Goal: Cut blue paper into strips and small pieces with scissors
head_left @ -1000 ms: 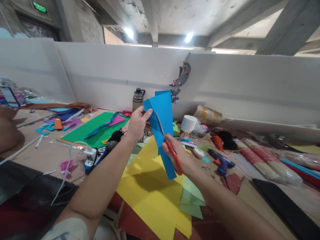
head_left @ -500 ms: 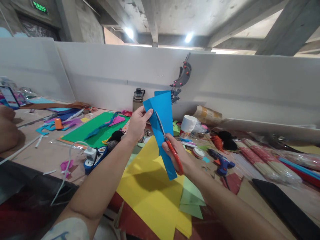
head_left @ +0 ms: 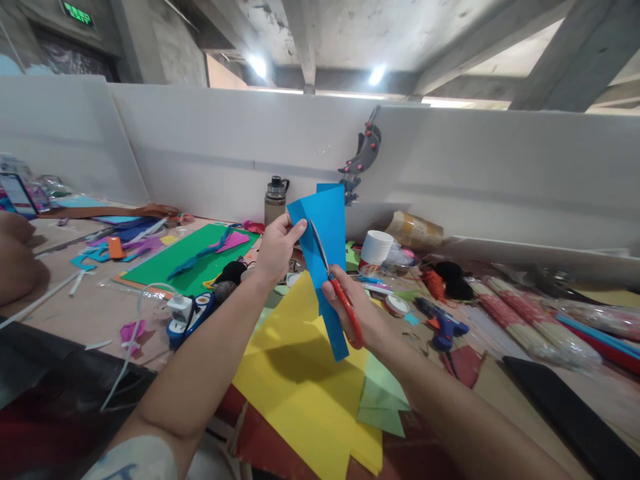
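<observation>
Two jobs at once: held blue paper (head_left: 331,217) up over yellow sheets (head_left: 300,407), pinching its left edge w/ L hand (head_left: 279,248), prob. to steady it; gripped scissors (head_left: 345,301) w/ R hand (head_left: 364,310), prob. to guide blades (head_left: 319,244) along paper.

The pinkish tabletop (head_left: 56,265) is carrying a blue power strip (head_left: 177,335), a magenta scrap (head_left: 132,333) and a bottle (head_left: 275,203); toward the right, wrapped bundles (head_left: 520,321), seemingly of thin sticks, are lying flat.
</observation>
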A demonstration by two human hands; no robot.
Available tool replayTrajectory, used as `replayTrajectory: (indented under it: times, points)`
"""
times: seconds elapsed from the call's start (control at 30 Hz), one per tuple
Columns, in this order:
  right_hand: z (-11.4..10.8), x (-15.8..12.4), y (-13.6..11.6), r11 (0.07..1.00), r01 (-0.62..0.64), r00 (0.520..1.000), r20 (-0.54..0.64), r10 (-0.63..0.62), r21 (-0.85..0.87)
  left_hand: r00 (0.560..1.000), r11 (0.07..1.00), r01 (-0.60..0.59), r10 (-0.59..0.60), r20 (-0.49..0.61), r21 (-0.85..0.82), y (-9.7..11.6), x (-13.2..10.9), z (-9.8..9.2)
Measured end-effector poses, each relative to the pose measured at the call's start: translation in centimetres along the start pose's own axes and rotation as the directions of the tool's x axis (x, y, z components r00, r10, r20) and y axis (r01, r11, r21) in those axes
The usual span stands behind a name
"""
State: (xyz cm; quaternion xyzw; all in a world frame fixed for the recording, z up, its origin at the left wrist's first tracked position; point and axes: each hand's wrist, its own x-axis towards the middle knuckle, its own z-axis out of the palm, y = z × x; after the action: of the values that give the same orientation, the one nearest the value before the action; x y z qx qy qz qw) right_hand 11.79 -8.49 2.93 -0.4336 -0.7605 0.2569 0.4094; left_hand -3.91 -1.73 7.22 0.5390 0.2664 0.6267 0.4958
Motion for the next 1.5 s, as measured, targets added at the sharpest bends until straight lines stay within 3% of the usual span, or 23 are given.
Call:
replayTrajectory:
  times: [0.4,0.67,0.87,1.5]
  points:
    - [0.25,-0.09,0.21,0.999,0.009,0.998,-0.062,-0.007,0.033,1.0,1.0,0.015,-0.015,0.002,0.006,0.04,-0.11,0.02]
    - [0.17,-0.42,-0.02,1.0,-0.01,1.0,0.007,0.009,0.019,0.995,0.998,-0.061,0.06,-0.082,-0.007,-0.02,0.33,-0.39]
    - [-0.22,-0.25,-0.54,0.999,0.006,1.0,-0.002,-0.006,-0.034,0.999,1.0,-0.021,0.022,-0.036,0.016,0.05,-0.1,0.0]
    - [-0.16,0.0,-0.09,0.999,0.027,1.0,0.015,-0.026,-0.04,0.999,0.999,-0.039,0.038,-0.03,-0.009,-0.01,-0.1,0.09]
